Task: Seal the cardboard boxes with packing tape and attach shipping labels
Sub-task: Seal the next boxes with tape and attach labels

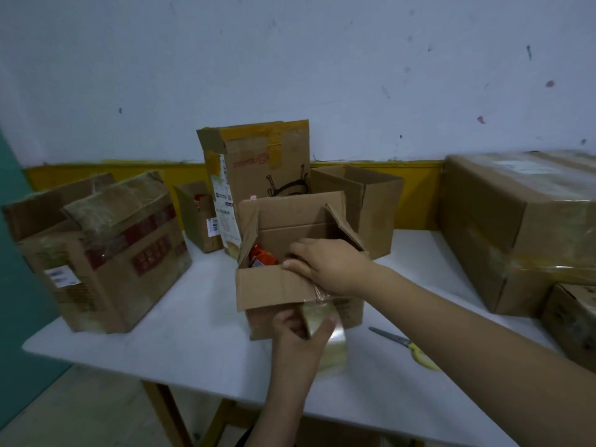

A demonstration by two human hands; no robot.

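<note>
A small open cardboard box stands at the middle of the white table, with red packets inside. My left hand grips a roll of clear packing tape against the box's front. A strip of tape runs from the roll up to the front flap. My right hand presses that flap near its right end, thumb on the flap's edge. The back and side flaps stand up.
Yellow-handled scissors lie on the table to the right. A taped box sits at the left, a tall labelled box and an open one behind, large wrapped boxes at the right.
</note>
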